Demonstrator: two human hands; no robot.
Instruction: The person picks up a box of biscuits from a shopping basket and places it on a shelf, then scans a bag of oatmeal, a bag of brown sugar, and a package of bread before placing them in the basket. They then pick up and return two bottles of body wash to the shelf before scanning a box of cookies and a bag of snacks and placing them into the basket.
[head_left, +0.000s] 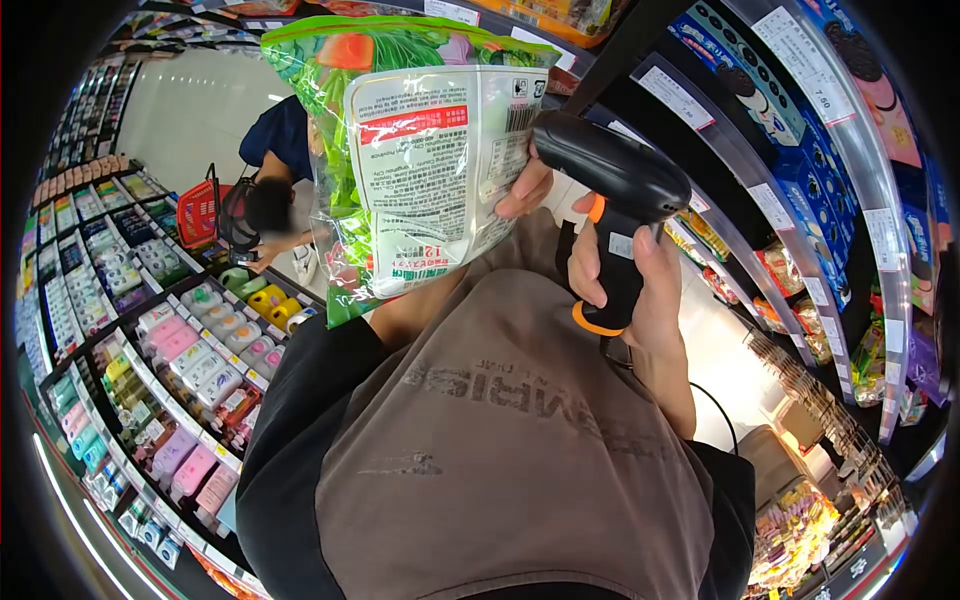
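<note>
My left hand (526, 190) grips the right side of a green printed plastic bag (420, 190), its fingers folded over the edge; the rest of that hand is behind the bag. Vegetable pictures and a white text panel cover the side facing me, and the writing is upside down. In my right hand (655, 290) is a black handheld barcode scanner (620, 255) with orange trim, my fingers wrapped round its handle. The scanner's nose is right by the barcode (521, 118) at the bag's upper right.
Shelves of boxed snacks with price tags (805, 65) curve along the right. To the left, a shelf holds rows of toiletry bottles (205, 370). Beyond it a person (275, 160) bends near a red shopping basket (197, 210). A black cable (722, 410) hangs beside my right forearm.
</note>
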